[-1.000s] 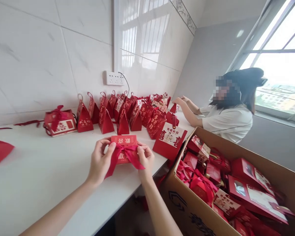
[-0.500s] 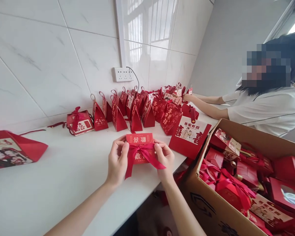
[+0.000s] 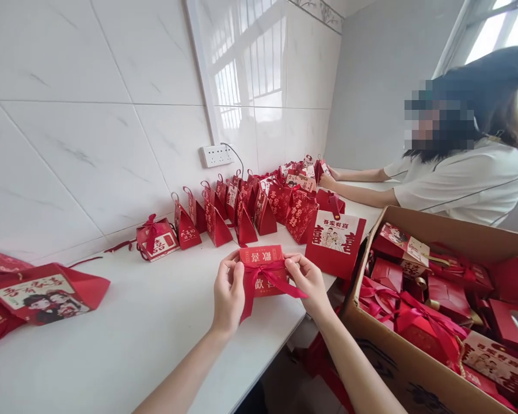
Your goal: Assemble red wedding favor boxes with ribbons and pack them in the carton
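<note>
Between my two hands, a small red gift box (image 3: 268,287) with gold lettering is held just over the white table. A dark pink ribbon (image 3: 263,270) is tied in a bow across its front, with its tails hanging down left and right. My left hand (image 3: 229,293) grips the box's left edge, thumb in front and fingers behind. At the right edge my right hand (image 3: 307,282) is closed, with thumb and fingertips against the box beside the bow's loop. Whether those fingertips also pinch the ribbon, I cannot tell.
Rows of red triangular favor boxes (image 3: 216,221) stand along the tiled wall. A cardboard carton (image 3: 362,313) full of red boxes is at the right. More red boxes (image 3: 54,293) lie at the left of the table (image 3: 155,322). A co-worker (image 3: 461,178) reaches toward the far boxes.
The view has shifted, so most things sit differently in the picture. My hands keep their hold on the gift box. The co-worker's hands are now at a box near the far end.
</note>
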Available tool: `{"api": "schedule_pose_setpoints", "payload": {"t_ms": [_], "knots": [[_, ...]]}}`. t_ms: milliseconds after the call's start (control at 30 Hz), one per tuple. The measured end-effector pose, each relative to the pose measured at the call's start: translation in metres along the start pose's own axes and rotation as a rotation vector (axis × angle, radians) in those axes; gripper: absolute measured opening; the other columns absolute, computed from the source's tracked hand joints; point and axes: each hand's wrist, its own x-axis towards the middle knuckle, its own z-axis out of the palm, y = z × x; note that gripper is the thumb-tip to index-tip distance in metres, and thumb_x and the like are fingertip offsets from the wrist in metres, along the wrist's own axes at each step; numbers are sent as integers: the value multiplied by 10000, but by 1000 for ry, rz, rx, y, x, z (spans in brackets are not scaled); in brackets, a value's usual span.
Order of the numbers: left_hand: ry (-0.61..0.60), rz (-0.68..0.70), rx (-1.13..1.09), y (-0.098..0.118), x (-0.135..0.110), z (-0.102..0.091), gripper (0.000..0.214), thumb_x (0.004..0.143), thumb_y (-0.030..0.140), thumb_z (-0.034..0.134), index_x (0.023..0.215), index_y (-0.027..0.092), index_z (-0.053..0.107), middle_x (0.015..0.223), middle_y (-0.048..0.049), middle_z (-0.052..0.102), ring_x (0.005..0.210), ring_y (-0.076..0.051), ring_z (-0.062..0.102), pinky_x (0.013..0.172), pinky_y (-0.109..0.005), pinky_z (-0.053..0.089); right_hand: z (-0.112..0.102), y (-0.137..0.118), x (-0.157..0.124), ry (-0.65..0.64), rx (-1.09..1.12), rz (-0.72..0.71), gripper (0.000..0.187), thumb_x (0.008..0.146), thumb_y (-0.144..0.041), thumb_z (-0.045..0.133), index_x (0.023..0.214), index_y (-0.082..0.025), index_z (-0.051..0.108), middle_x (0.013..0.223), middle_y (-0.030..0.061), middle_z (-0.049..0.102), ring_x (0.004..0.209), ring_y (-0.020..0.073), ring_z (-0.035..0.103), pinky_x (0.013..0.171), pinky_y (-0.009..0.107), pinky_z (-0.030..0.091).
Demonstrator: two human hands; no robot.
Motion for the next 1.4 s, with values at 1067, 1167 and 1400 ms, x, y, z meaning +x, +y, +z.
{"api": "schedule_pose_setpoints", "payload": {"t_ms": [1067,1167,1400], "knots": [[14,-123,-131,-27,25,-24,399,703,569,590,615,185,519,983,-121,673,1077,-288,585,927,-444,483,-35,8,-29,92,-436,-404,903,649,-283,724,1414,-286,243,1314,126,473,1212,299,496,1004,516,424],[-78,-112,-53,-33,25,-25,401,756,585,540,730,186,567,1043,-116,653,1085,-283,576,983,-489,436,-38,14,-16,211,-439,-488,922,652,-303,721,1417,-264,208,1339,152,432,1197,309,502,977,523,442],[-167,105,-76,-34,11,-21,597,789,614,487,1240,226,440,1361,-130,477,1248,-274,473,1008,-445,412,-18,21,6,-198,-388,-413,940,577,-266,759,1383,-269,276,1356,144,441,1222,318,485,966,507,448]]}}
